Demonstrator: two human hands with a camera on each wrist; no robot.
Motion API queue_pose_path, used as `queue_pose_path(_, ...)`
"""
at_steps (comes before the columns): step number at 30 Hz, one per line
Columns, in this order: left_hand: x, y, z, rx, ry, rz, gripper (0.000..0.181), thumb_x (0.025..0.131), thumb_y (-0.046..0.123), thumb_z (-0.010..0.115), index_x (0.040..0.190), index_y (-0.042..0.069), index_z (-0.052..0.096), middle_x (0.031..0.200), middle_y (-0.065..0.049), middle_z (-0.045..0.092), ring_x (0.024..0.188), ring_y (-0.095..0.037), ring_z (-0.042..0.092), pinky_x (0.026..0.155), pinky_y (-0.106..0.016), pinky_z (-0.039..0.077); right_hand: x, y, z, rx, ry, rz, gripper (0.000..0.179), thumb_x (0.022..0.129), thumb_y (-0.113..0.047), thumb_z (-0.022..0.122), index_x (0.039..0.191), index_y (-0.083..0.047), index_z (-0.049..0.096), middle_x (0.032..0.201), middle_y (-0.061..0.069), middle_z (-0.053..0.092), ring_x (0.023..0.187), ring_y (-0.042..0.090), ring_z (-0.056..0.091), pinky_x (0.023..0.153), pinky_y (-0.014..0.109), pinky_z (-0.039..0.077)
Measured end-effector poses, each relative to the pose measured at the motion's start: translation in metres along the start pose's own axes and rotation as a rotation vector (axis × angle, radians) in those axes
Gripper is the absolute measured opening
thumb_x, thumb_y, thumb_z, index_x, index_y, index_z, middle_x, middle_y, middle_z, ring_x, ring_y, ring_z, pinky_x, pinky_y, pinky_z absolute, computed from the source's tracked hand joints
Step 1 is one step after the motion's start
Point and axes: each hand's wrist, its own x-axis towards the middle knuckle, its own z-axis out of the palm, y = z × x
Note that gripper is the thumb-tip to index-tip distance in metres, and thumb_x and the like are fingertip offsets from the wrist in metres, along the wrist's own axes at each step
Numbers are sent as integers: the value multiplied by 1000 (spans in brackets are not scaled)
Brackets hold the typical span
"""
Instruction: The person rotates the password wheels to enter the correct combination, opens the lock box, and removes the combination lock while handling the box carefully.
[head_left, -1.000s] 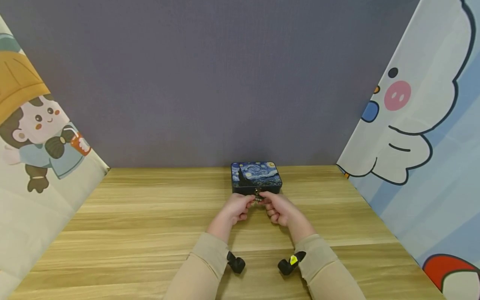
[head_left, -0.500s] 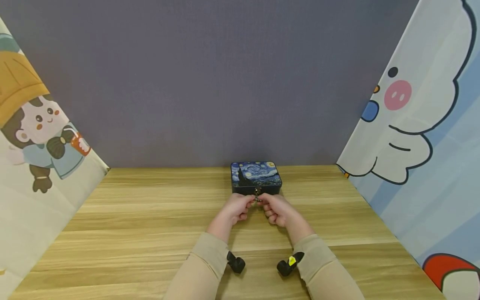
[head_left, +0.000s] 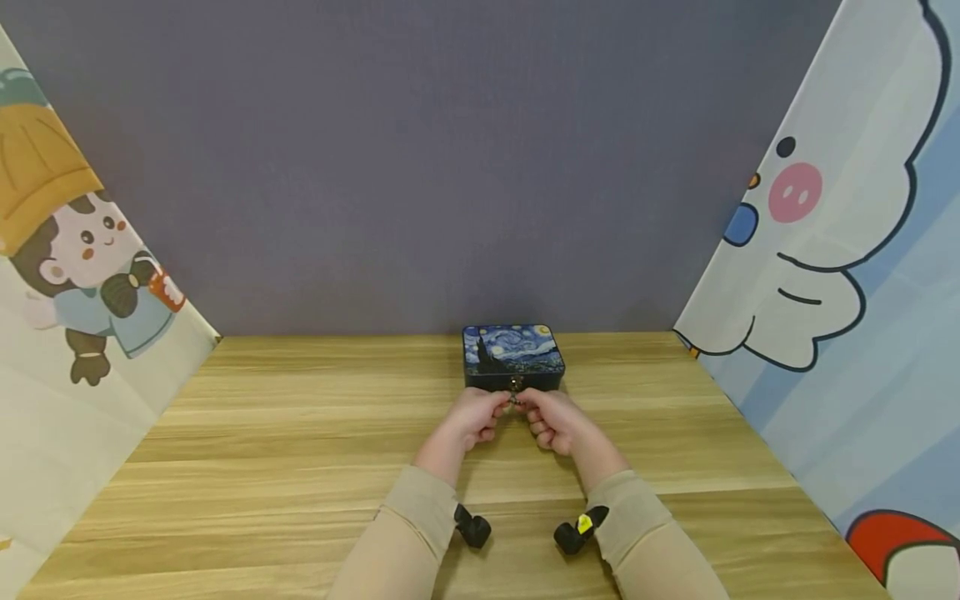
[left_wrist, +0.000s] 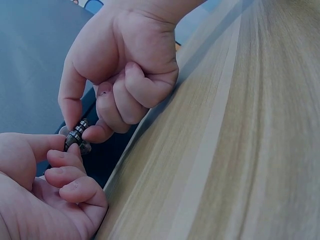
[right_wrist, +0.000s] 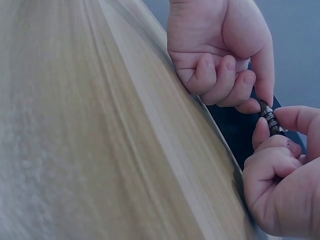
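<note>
Three upright surfaces ring the scene, the largest a plain grey backdrop (head_left: 450,167) across the far side. Reaching from its foot to the near edge of view is a wood-grain table (head_left: 300,400). On the right rises a blue and white panel (head_left: 900,400) printed with a white cartoon animal (head_left: 855,208); on the left, a cream panel (head_left: 37,450) carries a cartoon figure (head_left: 78,242) in a yellow hat. From the near side come two beige sleeves, the left sleeve (head_left: 408,517) and the right sleeve (head_left: 652,533), angled toward each other.

At the far edge of the table, about midway across, lies a dark tin box (head_left: 513,350), its lid down and painted with a swirling blue night sky. Just at its near side the left hand (head_left: 472,414) and the right hand (head_left: 553,417) almost meet. Beside each cuff sits a black device, the left device (head_left: 472,528) and the right device (head_left: 573,533), the latter bearing a yellow mark.

Centred on the box's near face is a brassy latch (head_left: 516,383). Right below it, between the hands, is a small ringed lock (left_wrist: 76,135) of dark metal. Both grips are narrow: each thumb and forefinger pinches one end of it, the other fingers curled in. I cannot tell whether it is fastened to the latch.
</note>
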Motion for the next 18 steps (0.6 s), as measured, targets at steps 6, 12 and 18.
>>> queue_pose_path(6,-1,1,0,0,-4,3,26,101,20,60,89,-3,62,65,2,45,47,-8,30,44,-22,28,2,1,-1,10,0,-2,18,95,-21,62,89,-4,59,56,-9,30,42,3,23,38,18,19)
queue_pose_path(12,0,0,-1,-13,-10,6,26,101,20,60,88,-3,61,64,2,45,47,-7,30,44,-22,27,2,1,-1,7,2,-3,17,93,-21,63,90,-4,59,57,-9,30,42,3,23,38,19,19)
queue_pose_path(18,2,-1,-1,-2,-7,4,26,101,20,61,88,-3,62,64,2,46,48,-8,31,44,-22,28,2,0,-1,9,10,2,16,93,-20,62,90,-4,59,58,-9,30,42,3,23,38,18,19)
